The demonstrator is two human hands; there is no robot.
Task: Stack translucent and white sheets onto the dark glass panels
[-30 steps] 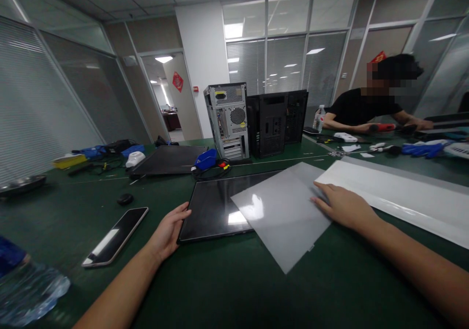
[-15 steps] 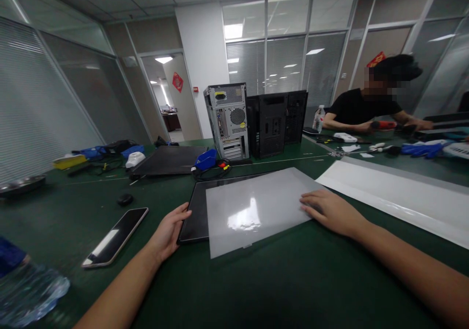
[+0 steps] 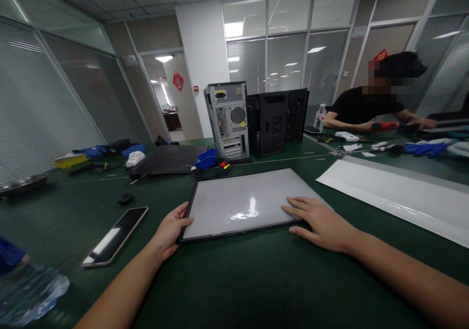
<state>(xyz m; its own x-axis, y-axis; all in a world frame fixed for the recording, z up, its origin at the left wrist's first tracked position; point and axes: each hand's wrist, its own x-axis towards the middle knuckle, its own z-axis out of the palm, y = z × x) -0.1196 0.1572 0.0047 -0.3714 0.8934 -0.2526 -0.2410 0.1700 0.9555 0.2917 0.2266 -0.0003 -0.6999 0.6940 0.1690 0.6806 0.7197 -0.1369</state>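
Note:
A glossy translucent white plastic sheet (image 3: 227,195) lies inside the black frame of a flat screen panel (image 3: 234,231) on the green table. My left hand (image 3: 170,229) grips the panel's left edge, thumb on top and fingers around the side. Spread over the sheet's right part, my right hand (image 3: 318,221) lies with its fingers apart, the thumb reaching past the front edge. The right hand covers the panel's lower right corner.
A phone (image 3: 115,237) and a small black round object (image 3: 125,199) lie left, near a water bottle (image 3: 32,290). Large white sheets (image 3: 395,197) lie right. Behind stand a computer case (image 3: 227,119) and black panels (image 3: 278,124). A co-worker (image 3: 361,107) holds a red-and-black tool.
The white sheet has moved left and now sits within the black frame instead of lying askew across it. My right hand has shifted left and spread its fingers. My left hand stays at the edge.

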